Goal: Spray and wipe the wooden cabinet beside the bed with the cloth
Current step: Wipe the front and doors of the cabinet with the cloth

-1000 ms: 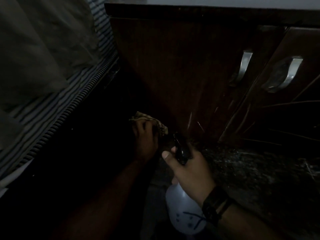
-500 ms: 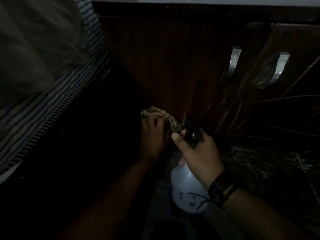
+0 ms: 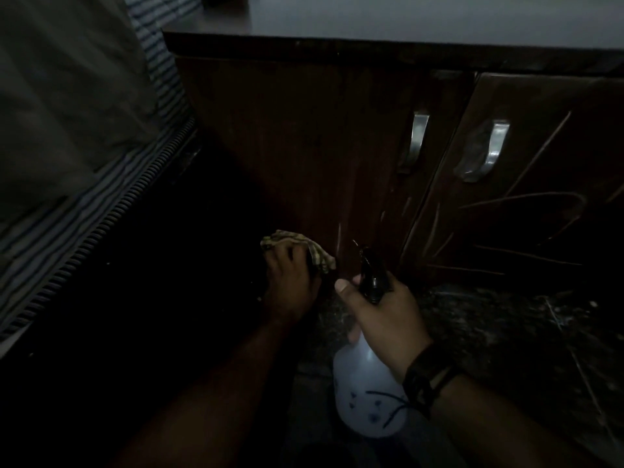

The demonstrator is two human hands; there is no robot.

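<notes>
The dark wooden cabinet (image 3: 304, 146) fills the upper middle of the dim head view, its side panel facing me. My left hand (image 3: 290, 278) presses a patterned cloth (image 3: 314, 251) against the panel's lower part. My right hand (image 3: 381, 312), with a dark watch on the wrist, grips a white spray bottle (image 3: 368, 400) by its black trigger head, nozzle aimed at the panel just right of the cloth. Pale wet streaks show on the wood above the nozzle.
A bed with a striped mattress (image 3: 101, 211) and a grey sheet lies at the left, with a dark gap between it and the cabinet. Two cabinet doors with metal handles (image 3: 418, 140) stand at the right. The speckled floor (image 3: 506, 332) spreads below them.
My view has tilted up, showing more of the cabinet top. The cloth hand shifted right, then slightly back left along the panel's lower part. Fresh spray streaks show above the nozzle again.
</notes>
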